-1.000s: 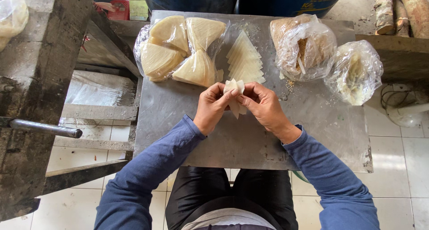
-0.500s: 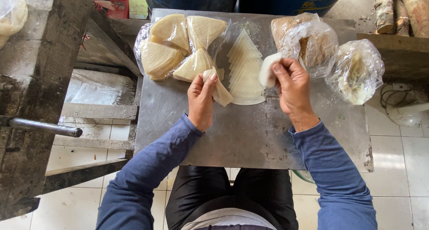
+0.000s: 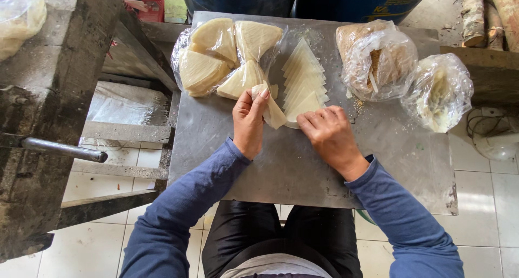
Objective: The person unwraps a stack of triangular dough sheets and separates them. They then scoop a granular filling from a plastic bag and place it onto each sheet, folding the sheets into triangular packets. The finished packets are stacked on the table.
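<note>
Left hand (image 3: pixel 250 121) is pinching a folded wrapper piece (image 3: pixel 272 109) by its top edge, so it hangs down toward 5 o'clock. Right hand (image 3: pixel 327 132) lies knuckles-up with its fingertips on the near end of the fanned stack of triangular wrappers (image 3: pixel 303 83); can't tell if it's gripped a sheet. The stack runs off toward 12 o'clock from that hand, clearly the nearer one. Half a second back the right hand was up by the bag of brown filling (image 3: pixel 378 56) at 2 o'clock; it has since dropped onto the stack. All on the metal table (image 3: pixel 303 170).
</note>
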